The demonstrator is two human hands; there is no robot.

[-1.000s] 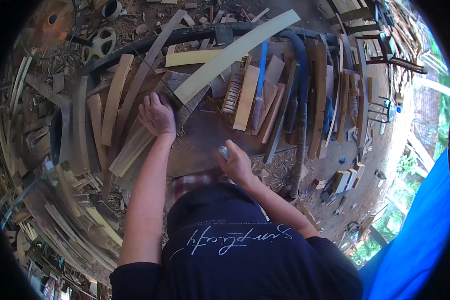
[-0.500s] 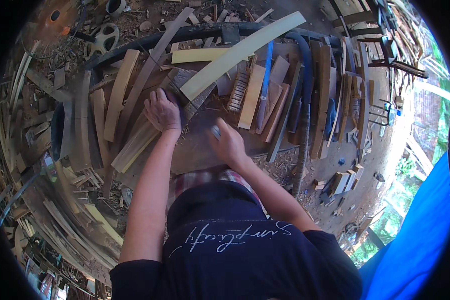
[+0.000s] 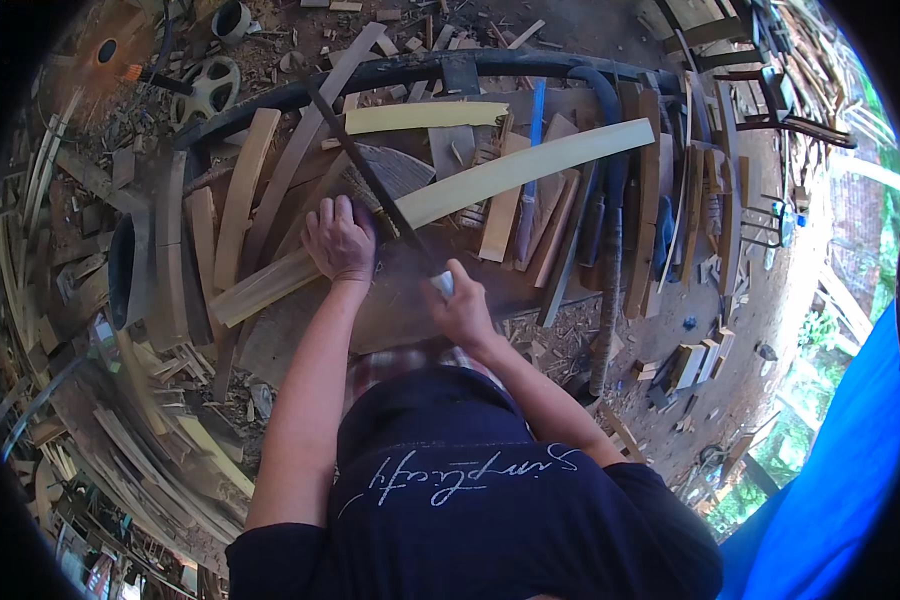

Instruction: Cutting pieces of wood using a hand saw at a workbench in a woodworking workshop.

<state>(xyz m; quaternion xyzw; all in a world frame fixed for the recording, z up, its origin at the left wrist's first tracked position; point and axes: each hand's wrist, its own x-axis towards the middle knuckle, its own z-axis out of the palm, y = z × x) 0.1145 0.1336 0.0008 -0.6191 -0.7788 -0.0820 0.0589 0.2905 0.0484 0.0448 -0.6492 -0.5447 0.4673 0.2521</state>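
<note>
Head view: right hand [image 3: 462, 314] closed round pale handle [image 3: 442, 284] of long, thin, dark blade [image 3: 354, 148]. Blade crosses smooth yellowish plank [image 3: 530, 169], lying slantwise at edge of rough grey block [image 3: 402, 166]. Left hand [image 3: 340, 240] rests on plank, fingers bent; cannot tell if gripping.

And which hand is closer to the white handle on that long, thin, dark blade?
Right. The right hand is gripping the white handle. The left hand is apart from it, up and to the left, over a pale wooden board.
</note>
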